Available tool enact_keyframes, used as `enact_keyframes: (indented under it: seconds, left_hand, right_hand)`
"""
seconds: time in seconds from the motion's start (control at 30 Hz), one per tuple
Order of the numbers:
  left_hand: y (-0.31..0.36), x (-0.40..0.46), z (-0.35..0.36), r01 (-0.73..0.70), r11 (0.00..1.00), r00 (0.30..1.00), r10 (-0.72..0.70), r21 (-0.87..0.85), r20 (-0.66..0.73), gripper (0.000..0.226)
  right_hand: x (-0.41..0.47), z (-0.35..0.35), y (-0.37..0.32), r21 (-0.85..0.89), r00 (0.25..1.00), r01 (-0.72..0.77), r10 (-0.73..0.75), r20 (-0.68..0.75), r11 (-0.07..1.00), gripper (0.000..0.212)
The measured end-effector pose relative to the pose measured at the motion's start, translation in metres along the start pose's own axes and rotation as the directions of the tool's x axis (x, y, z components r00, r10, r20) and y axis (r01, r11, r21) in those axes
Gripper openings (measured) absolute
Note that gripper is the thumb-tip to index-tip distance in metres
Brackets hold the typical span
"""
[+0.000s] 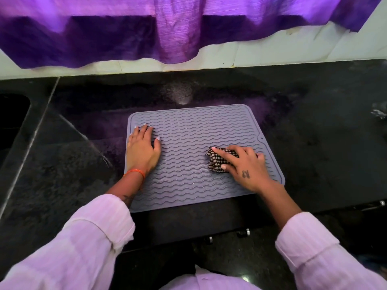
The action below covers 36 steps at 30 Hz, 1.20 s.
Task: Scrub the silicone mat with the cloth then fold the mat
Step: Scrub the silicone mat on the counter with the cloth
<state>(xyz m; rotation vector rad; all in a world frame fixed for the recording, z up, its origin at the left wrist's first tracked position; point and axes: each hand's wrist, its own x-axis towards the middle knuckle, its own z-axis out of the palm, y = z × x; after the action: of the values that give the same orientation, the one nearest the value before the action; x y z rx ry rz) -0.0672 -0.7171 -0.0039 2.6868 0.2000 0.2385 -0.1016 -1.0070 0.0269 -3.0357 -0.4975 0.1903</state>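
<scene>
Head view: mat (pixel 194 130) under both hands (pixel 142 149).

Pale pink sleeves (pixel 88 237), orange wristband (pixel 136 172)

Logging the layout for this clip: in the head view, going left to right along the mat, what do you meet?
Left hand flat on the mat near its left edge → bare ridged middle of the mat → checked cloth → right hand pressing on the cloth → mat's right edge → dark counter.

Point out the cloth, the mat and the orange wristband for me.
cloth (pixel 215 160), head view, checked folds left of the fingers.
mat (pixel 188 130), head view, bare ridged middle.
orange wristband (pixel 136 172), head view, band on left wrist.
</scene>
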Motion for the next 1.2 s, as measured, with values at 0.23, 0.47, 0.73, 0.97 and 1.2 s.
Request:
enact_keyframes:
  seconds: [0.23, 0.47, 0.73, 0.97, 1.2]
  left_hand:
    - [0.000, -0.001, -0.001, -0.001, 1.000, 1.000, 0.001, -0.024, 0.001, 0.050]
    - [0.000, -0.002, -0.002, -0.006, 0.999, 1.000, 0.006, -0.035, -0.002, 0.049]
    - [-0.001, -0.001, -0.001, -0.007, 1.000, 1.000, 0.007, -0.020, 0.003, 0.050]
    - [-0.002, 0.000, -0.001, -0.014, 1.000, 1.000, 0.014, -0.008, 0.010, 0.050]
    - [-0.002, -0.001, 0.000, -0.018, 1.000, 1.000, 0.018, -0.014, 0.001, 0.049]
  right_hand:
    - [-0.008, -0.007, 0.000, 0.041, 0.998, 0.057, -0.057, -0.011, 0.998, 0.049]
    - [-0.009, -0.008, 0.002, 0.196, 0.998, 0.066, -0.065, -0.008, 0.978, 0.054]
    - [-0.055, 0.018, -0.010, 0.124, 0.973, 0.160, -0.135, -0.189, 0.979, 0.075]
    - [-0.081, 0.029, -0.003, 0.159, 0.966, 0.166, -0.128, -0.225, 0.973, 0.077]
    - [-0.077, 0.021, 0.021, 0.253, 0.966, 0.126, -0.061, -0.249, 0.959, 0.067]
